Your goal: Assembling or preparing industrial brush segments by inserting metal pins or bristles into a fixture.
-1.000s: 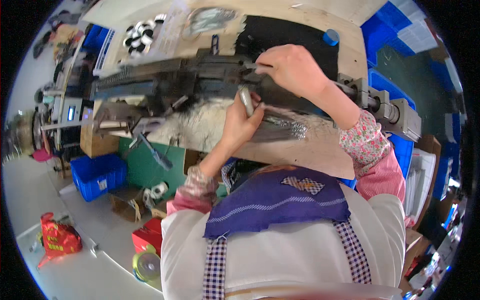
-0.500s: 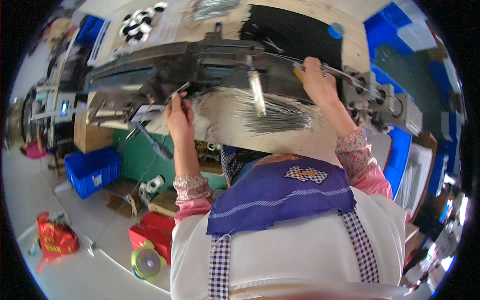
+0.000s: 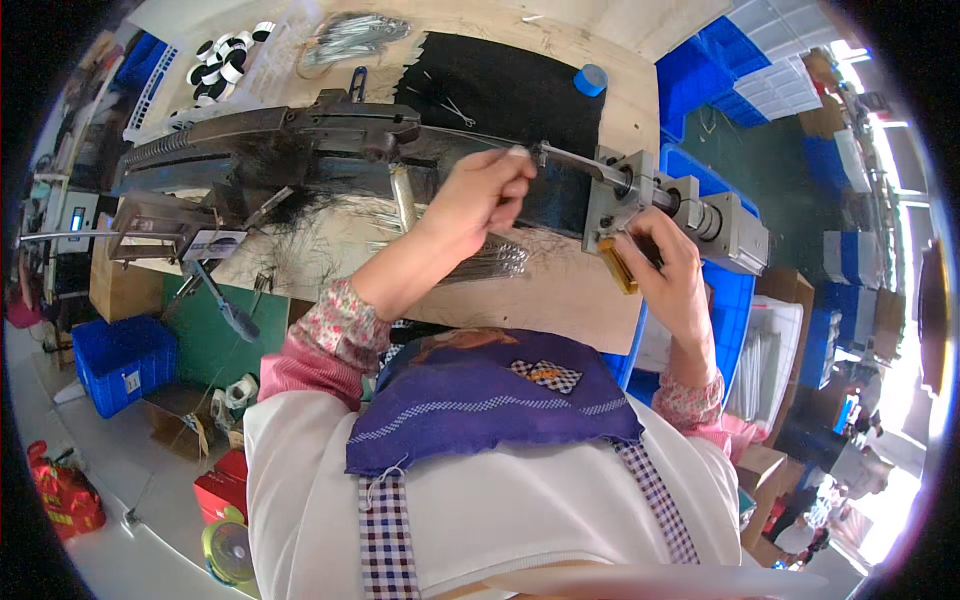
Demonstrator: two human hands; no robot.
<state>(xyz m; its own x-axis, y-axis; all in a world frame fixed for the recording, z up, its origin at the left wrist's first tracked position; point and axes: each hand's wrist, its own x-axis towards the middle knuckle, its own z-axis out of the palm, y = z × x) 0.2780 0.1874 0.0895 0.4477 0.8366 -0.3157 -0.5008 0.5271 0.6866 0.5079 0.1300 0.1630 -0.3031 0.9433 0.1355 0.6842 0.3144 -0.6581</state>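
Observation:
My left hand [image 3: 480, 200] is closed over the dark machine bed [image 3: 440, 172], its fingertips pinched at the end of a thin metal rod [image 3: 575, 158] that sticks out of the machine head [image 3: 635, 195]. Whatever lies in that pinch is too small to make out. Below the machine head, my right hand [image 3: 668, 268] is wrapped around a yellow tool [image 3: 618, 266], whose far end juts out to the left. A bundle of thin wires [image 3: 490, 262] lies on the wooden table [image 3: 570, 310], under my left forearm. A thin line runs from the left clamp block [image 3: 390, 125] toward my left hand.
Behind the machine lie a black mat [image 3: 500, 85] with loose wire pieces, a roll of blue tape [image 3: 590, 80] and more wires [image 3: 355, 38]. Black-and-white spools [image 3: 222, 65] fill a clear tray. A grey-handled tool [image 3: 235, 318] hangs at the left; blue crates [image 3: 125, 365] stand around.
My left hand has moved right, from the machine's left part to the rod. My right hand has dropped below the machine head with the yellow tool. The view has shifted right.

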